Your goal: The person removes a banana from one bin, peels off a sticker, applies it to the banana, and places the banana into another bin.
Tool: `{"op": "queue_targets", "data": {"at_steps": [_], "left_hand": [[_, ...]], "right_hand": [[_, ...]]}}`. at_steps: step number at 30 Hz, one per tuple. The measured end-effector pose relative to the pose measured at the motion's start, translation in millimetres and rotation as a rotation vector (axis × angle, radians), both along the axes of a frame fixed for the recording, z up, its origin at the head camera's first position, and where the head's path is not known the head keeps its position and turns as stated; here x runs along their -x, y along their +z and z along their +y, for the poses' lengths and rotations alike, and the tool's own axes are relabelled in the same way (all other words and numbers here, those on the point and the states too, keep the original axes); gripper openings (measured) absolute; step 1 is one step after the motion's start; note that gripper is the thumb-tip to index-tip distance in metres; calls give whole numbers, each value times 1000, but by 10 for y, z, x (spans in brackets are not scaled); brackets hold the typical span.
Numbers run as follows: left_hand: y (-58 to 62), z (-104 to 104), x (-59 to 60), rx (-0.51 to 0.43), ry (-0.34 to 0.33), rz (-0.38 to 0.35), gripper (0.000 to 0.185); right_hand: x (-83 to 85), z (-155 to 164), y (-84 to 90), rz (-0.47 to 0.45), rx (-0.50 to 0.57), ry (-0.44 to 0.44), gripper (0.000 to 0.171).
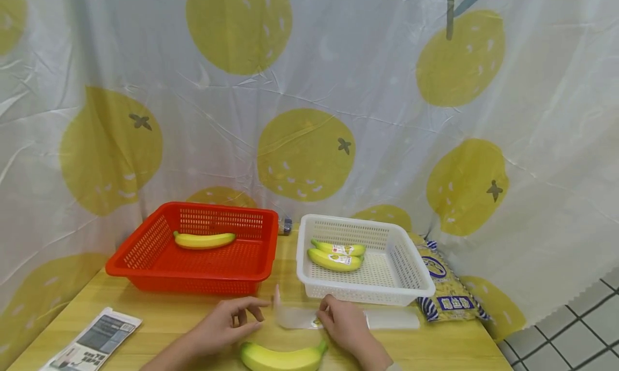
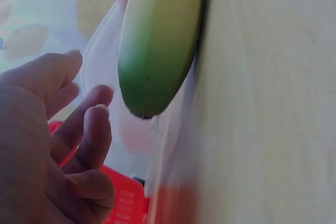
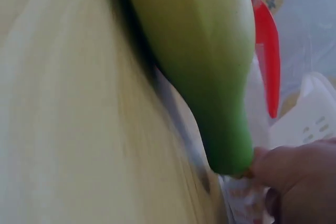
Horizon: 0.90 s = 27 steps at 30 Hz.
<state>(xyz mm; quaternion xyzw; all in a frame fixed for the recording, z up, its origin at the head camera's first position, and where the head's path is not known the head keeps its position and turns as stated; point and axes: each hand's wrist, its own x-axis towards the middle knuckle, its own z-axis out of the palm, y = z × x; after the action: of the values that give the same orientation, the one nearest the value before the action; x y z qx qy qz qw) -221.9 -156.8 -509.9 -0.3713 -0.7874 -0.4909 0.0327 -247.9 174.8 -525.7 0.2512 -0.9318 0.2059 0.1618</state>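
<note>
Our right hand [image 1: 345,325] pinches a clear plastic bag [image 1: 300,317]; our left hand [image 1: 227,322], grip relaxed and apart, hovers beside it. A banana [image 1: 282,356] lies on the surface just below both.

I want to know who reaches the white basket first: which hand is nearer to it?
Right. The right hand lies just before the white basket; the left hand lies before the red basket.

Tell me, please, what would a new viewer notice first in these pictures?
First the red basket on the left of the table, with one banana in it, and the white basket to its right, with two labelled bananas. Then, at the near edge, the left hand and right hand at a clear plastic bag, with a loose banana just before them.
</note>
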Motion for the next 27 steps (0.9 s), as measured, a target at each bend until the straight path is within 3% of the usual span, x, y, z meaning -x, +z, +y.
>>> {"op": "queue_targets", "data": {"at_steps": [3, 7, 10, 17, 20, 22, 23, 27], "left_hand": [[20, 93, -7, 18, 31, 57, 53], [44, 186, -24, 90, 91, 125, 66], [45, 225, -39, 142, 131, 185, 63], [29, 300, -6, 212, 181, 327, 55], [24, 316, 5, 218, 185, 397, 37], [18, 314, 2, 208, 202, 428, 23], [17, 311, -2, 200, 215, 435, 19], [12, 290, -22, 170, 275, 432, 22]], "right_hand": [[-47, -36, 52, 90, 22, 71, 9], [-107, -105, 131, 366, 8, 219, 8], [-136, -163, 186, 543, -8, 294, 12], [-196, -297, 310, 728, -13, 375, 16], [-227, -331, 327, 733, -16, 396, 16], [-246, -331, 322, 676, -15, 379, 5], [-251, -323, 313, 640, -19, 350, 7], [-249, -250, 268, 357, 25, 220, 33]]}}
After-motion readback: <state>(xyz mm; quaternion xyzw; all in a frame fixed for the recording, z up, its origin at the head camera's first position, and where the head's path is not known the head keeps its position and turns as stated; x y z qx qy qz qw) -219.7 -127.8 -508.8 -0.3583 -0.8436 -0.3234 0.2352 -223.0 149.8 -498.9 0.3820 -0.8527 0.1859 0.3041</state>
